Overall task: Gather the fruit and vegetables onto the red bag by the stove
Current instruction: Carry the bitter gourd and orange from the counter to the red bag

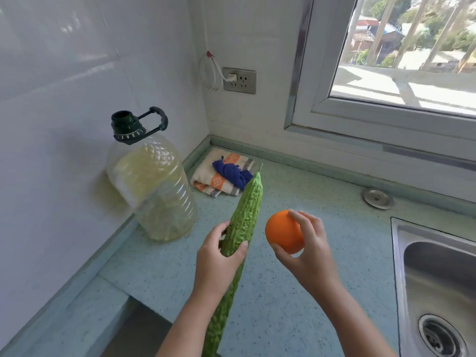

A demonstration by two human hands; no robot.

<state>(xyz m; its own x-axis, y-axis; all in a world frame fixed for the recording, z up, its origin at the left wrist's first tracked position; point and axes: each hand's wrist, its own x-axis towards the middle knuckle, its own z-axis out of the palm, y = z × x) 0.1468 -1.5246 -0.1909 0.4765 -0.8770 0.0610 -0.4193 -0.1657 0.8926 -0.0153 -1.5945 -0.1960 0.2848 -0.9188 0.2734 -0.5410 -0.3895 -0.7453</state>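
Note:
A long bumpy green bitter gourd [246, 210] is lifted above the green counter [296, 292], its tip pointing toward the back corner. My left hand [219, 256] is wrapped around its middle. Just to the right, my right hand [309, 243] grips a round orange [282, 231] from its right side, also held above the counter. The red bag and the stove are not in view.
A large clear oil jug [154, 186] with a dark green neck stands at the left against the tiled wall. Folded cloths [221, 173] lie in the back corner. A steel sink [438, 287] fills the right side. A window [401, 55] is above the counter.

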